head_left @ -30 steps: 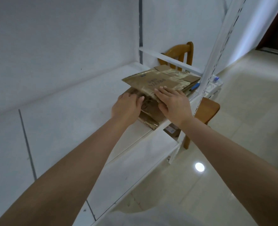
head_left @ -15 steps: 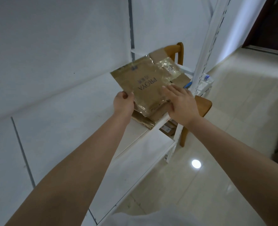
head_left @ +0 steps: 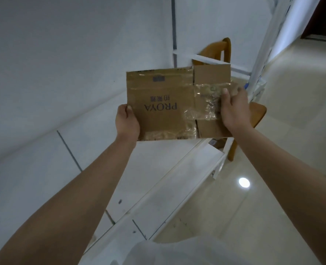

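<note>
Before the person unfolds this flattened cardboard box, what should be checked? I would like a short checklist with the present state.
1. Left hand grips the flattened cardboard box at its left edge: ok.
2. Right hand grips its right side: ok.
3. Box clear of the white shelf: ok.
4. Flaps free of clear tape: not ok, crumpled tape on them.
5. Print upright: not ok, upside down.
6. Back face undamaged: cannot tell, hidden.
</note>
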Demonstrator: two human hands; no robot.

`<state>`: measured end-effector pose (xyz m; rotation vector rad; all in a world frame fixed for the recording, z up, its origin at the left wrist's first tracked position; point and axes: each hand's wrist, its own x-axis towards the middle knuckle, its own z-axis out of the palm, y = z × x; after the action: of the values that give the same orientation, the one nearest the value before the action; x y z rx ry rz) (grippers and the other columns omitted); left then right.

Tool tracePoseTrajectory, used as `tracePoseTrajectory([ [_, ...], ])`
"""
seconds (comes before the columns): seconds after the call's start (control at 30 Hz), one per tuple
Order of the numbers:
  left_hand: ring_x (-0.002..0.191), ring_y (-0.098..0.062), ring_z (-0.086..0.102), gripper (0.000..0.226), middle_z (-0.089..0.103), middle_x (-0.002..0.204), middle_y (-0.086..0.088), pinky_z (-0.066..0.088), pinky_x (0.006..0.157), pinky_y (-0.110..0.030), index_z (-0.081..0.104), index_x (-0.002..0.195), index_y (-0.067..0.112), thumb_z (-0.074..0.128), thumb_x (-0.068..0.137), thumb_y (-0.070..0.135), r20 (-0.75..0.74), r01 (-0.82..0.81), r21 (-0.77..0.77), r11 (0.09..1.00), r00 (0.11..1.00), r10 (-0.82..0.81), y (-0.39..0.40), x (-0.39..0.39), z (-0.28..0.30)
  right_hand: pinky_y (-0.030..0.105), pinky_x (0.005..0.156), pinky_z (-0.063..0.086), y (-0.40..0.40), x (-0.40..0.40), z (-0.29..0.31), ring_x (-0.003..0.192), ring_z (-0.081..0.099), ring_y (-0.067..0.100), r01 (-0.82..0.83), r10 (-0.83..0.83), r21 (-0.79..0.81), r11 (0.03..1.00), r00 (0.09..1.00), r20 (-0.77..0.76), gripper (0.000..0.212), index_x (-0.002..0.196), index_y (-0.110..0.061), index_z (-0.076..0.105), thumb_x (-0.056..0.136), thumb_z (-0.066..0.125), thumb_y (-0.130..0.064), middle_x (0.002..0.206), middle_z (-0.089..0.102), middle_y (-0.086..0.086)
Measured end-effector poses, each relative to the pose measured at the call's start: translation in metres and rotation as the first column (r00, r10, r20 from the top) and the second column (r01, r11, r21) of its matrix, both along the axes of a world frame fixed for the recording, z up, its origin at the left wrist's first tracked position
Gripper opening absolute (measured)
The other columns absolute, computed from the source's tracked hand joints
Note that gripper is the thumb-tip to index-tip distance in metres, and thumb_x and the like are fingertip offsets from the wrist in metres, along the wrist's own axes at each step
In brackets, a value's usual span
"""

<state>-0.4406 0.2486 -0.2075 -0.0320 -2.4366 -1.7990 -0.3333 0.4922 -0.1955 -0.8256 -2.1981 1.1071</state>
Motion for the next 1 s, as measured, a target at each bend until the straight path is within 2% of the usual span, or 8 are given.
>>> tracePoseTrajectory([
  [0.07,0.082,-0.013,0.052,0.025,0.055,0.092,0.004,0.043,0.069,-0.03,0.05,0.107,0.015,0.028,0.105,0.025,0.018,0.027,-0.004,1.0,0.999,-0.027,-0.014,0.006,-0.001,0.034,0.081,0.038,-0.014,0.007,-0.007,0.109,0.054,0.026,0.003,-0.003,-0.077,0.997,1.0,0.002,0.047,0.123,-0.008,0.048,0.103,0.032,-0.047,0.117,0.058,0.008],
  [0.13,0.088,-0.015,0.055,0.026,0.058,0.102,0.001,0.046,0.077,-0.033,0.05,0.114,0.017,0.03,0.105,0.03,0.024,0.07,-0.009,0.998,0.997,-0.069,-0.026,0.014,-0.002,0.031,0.073,0.033,-0.027,0.018,-0.016,0.093,0.053,0.023,0.038,-0.038,-0.04,0.998,0.999,0.006,0.042,0.103,-0.01,0.054,0.103,0.032,-0.047,0.097,0.057,0.004],
  [0.37,0.089,-0.004,0.059,0.015,0.062,0.098,0.01,0.045,0.067,-0.025,0.049,0.111,0.03,0.04,0.102,0.038,0.029,0.147,-0.006,0.989,0.989,-0.147,-0.086,0.059,-0.014,0.029,0.06,0.031,-0.078,0.055,-0.025,0.081,0.051,0.017,0.029,-0.03,-0.006,1.0,0.998,-0.052,0.042,0.096,-0.013,0.053,0.102,0.031,-0.049,0.086,0.055,-0.003],
  [0.57,0.079,0.005,0.063,0.008,0.07,0.088,0.017,0.046,0.064,-0.019,0.052,0.105,0.029,0.048,0.101,0.034,0.069,0.07,0.109,0.992,0.995,-0.078,-0.147,0.125,-0.012,0.031,0.084,0.041,-0.142,0.093,-0.023,0.1,0.056,0.015,-0.195,0.168,-0.162,0.967,0.972,-0.167,0.045,0.113,-0.017,0.059,0.103,0.027,-0.049,0.102,0.061,-0.006],
  [0.67,0.081,0.004,0.066,0.014,0.074,0.087,0.016,0.05,0.067,-0.018,0.052,0.113,0.032,0.052,0.1,0.027,0.046,0.104,0.201,0.974,0.992,-0.116,-0.176,0.177,-0.012,0.034,0.092,0.047,-0.17,0.128,-0.028,0.104,0.06,0.018,-0.323,0.266,-0.285,0.902,0.938,-0.22,0.045,0.113,-0.011,0.061,0.105,0.029,-0.042,0.107,0.065,0.006],
  [0.73,0.089,0.003,0.067,0.025,0.074,0.094,0.014,0.054,0.071,-0.02,0.051,0.121,0.035,0.053,0.1,0.023,0.04,0.131,0.262,0.956,0.988,-0.146,-0.19,0.214,-0.012,0.035,0.087,0.049,-0.186,0.151,-0.03,0.098,0.06,0.017,-0.363,0.29,-0.362,0.859,0.926,-0.24,0.041,0.106,-0.008,0.059,0.105,0.03,-0.036,0.103,0.063,0.012],
  [0.87,0.11,-0.013,0.062,0.024,0.068,0.114,0.005,0.053,0.087,-0.036,0.06,0.121,0.037,0.055,0.099,0.03,0.093,0.037,0.354,0.934,0.993,-0.075,-0.22,0.274,-0.004,0.02,0.073,0.045,-0.219,0.183,-0.022,0.086,0.06,0.004,-0.415,0.318,-0.456,0.787,0.907,-0.276,0.028,0.102,-0.021,0.056,0.103,0.029,-0.029,0.095,0.063,-0.004],
  [1.0,0.106,-0.018,0.061,0.023,0.066,0.113,0.003,0.056,0.078,-0.04,0.066,0.105,0.036,0.044,0.1,0.044,0.123,-0.067,0.468,0.881,0.992,0.01,-0.263,0.311,0.018,0.038,0.081,0.055,-0.27,0.194,0.004,0.09,0.068,0.022,-0.543,0.375,-0.629,0.556,0.839,-0.394,0.048,0.09,-0.02,0.067,0.104,0.027,-0.043,0.092,0.071,0.004],
])
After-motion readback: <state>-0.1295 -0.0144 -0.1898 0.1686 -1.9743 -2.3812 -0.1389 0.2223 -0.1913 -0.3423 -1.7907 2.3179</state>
